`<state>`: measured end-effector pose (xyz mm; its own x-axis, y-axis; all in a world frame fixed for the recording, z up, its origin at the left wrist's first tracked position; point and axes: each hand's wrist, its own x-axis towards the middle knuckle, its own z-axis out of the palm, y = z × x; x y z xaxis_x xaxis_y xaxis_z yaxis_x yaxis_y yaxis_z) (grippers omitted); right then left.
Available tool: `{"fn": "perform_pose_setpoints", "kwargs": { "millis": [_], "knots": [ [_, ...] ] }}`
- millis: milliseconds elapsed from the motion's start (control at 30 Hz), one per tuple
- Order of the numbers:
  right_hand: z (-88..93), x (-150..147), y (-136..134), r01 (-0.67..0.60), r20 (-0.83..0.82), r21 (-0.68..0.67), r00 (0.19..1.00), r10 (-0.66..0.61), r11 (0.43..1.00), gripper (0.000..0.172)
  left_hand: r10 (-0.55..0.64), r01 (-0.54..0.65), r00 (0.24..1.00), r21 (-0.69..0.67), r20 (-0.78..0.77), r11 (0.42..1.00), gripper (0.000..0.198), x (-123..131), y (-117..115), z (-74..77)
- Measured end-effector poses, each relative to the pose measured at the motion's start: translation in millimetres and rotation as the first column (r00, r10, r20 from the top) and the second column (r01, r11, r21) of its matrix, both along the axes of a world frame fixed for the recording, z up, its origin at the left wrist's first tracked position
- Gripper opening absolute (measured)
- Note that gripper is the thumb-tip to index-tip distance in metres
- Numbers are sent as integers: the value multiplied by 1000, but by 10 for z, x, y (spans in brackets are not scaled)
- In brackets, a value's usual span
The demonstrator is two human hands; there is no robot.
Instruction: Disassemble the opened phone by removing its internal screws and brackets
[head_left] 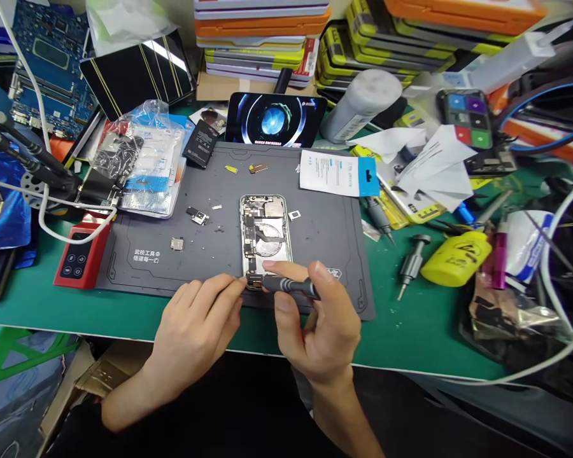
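Nearest the camera, at the near edge of the green worktop point(410, 324): bare left hand point(195, 327) and bare right hand point(318, 327), side by side, both reaching onto the dark grey rubber mat point(172, 267).

Right-hand fingers point(286, 267) clamped round a dark grey screwdriver point(291, 285), held almost level, tip pointing left onto the near end of the opened silver-framed phone point(263, 229). Left-hand fingers point(226, 289) drawn together, tips touching the phone's near left corner, just beside the screwdriver tip; cannot tell whether anything is pinched between them.

Phone lying flat with its insides showing, lengthwise at the middle of the mat, near end close to the mat's near edge.

On the mat, left of the phone and well apart from the hands: small black loose part point(198, 216) and small grey loose part point(176, 243). Against the mat's left edge, a red box with buttons point(79, 254). Right of the mat, on the worktop: short silver screwdriver point(408, 257), just beside a yellow plastic bottle point(451, 257). At the mat's far edge: lit black phone point(274, 119) standing on its long side, and a white and blue card packet point(339, 173) near the far right corner.
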<state>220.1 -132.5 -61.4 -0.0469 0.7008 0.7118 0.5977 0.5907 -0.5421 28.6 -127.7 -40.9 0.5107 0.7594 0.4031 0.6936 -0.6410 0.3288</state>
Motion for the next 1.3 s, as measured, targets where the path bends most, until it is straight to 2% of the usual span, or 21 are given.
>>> {"fn": "perform_pose_setpoints", "kwargs": {
  "millis": [167,333,500,900,1000,1133,1300],
  "knots": [
    [44,19,29,79,95,119,991,-91,990,82,4,-4,1000,3,23,1000,25,-6,2,-9],
    [93,38,40,39,58,77,997,-44,996,61,9,-9,1000,-14,23,1000,26,5,-2,-11],
    [134,14,33,149,108,130,981,-164,980,61,10,-9,999,-8,33,1000,26,-8,-5,-13],
    [120,18,26,140,29,125,989,-145,982,62,36,-31,995,-52,88,998,21,-36,-22,-15],
    [124,14,42,104,16,120,994,-107,987,62,86,-76,988,-86,125,993,24,-76,14,44],
    [133,5,48,84,-5,135,996,-85,987,68,248,-248,969,33,1,968,22,-139,163,95],
    [141,-2,35,87,-18,122,996,-85,989,67,249,-243,966,84,-68,966,16,-159,327,54]
  ]
}}
